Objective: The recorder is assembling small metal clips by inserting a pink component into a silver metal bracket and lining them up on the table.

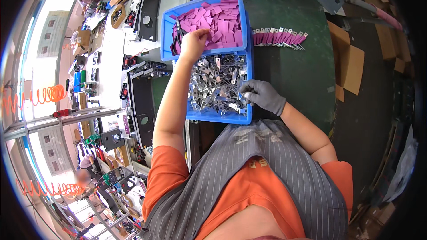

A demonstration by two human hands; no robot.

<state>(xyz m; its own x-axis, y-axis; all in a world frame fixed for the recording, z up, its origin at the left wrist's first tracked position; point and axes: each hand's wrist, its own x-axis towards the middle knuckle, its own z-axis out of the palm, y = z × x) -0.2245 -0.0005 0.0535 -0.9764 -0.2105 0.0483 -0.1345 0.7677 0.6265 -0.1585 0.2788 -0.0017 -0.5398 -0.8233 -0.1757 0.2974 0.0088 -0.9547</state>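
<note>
My bare left hand [194, 45] is over the upper blue bin [166, 40], its fingers pinched together among the flat pink-purple pieces [224, 27]. Whether a piece is between the fingertips cannot be made out. Black-handled scissors [178, 35] lie in the same bin, just left of that hand. My right hand [265, 97], in a grey glove, is at the right rim of the lower blue bin [218, 116]. Its thumb and forefinger are closed at the edge of a heap of small silver metal tabs [215, 82]; what they hold is unclear against the heap.
On the dark green table [293, 69], a row of metal tabs with purple pieces on them [280, 38] lies right of the bins. Cardboard boxes [351, 64] stand past the table's right edge. Black panels [143, 106] are on the left, with other people at benches beyond.
</note>
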